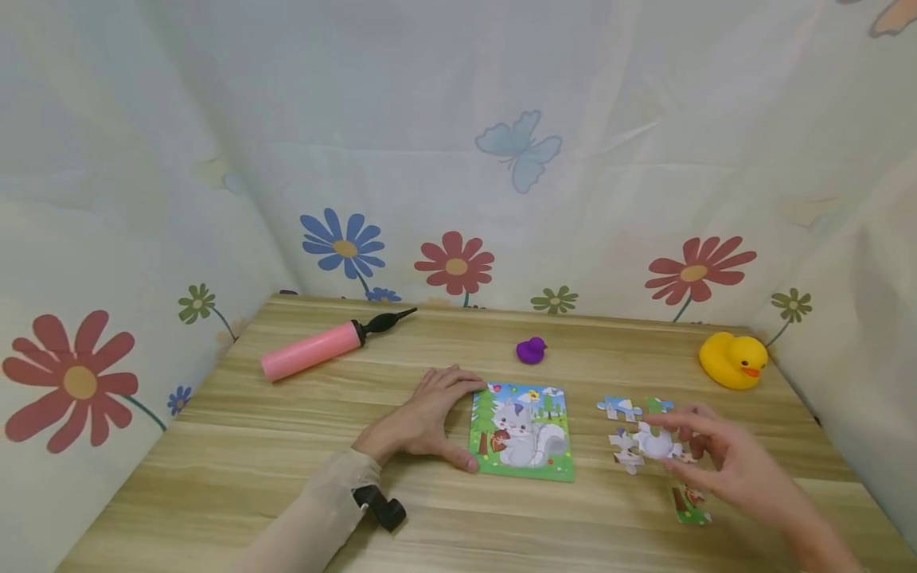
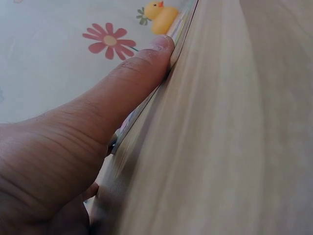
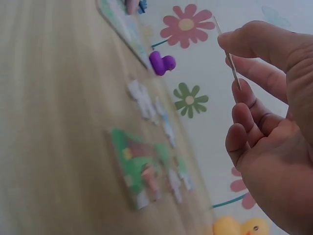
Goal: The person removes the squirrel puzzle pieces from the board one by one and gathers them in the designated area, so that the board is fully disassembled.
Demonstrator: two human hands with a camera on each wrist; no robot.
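Observation:
A square squirrel picture puzzle (image 1: 520, 434) lies flat on the table. My left hand (image 1: 435, 418) rests at its left side, fingers by the upper left corner and thumb by the lower left edge; in the left wrist view the straight thumb (image 2: 142, 66) touches the board's edge. To the right, my right hand (image 1: 738, 461) pinches a mostly white puzzle piece (image 1: 653, 442) between thumb and fingers, above the table. The right wrist view shows this puzzle piece (image 3: 234, 66) edge-on. Loose puzzle pieces (image 1: 620, 408) lie below and around that hand, including a green and brown piece (image 1: 689, 505).
Behind the puzzle sits a small purple duck (image 1: 531, 350). A yellow rubber duck (image 1: 732, 360) stands at the back right, and a pink hand pump (image 1: 312, 353) with a black nozzle lies at the back left. A flower-printed curtain (image 1: 401, 159) encloses the wooden table.

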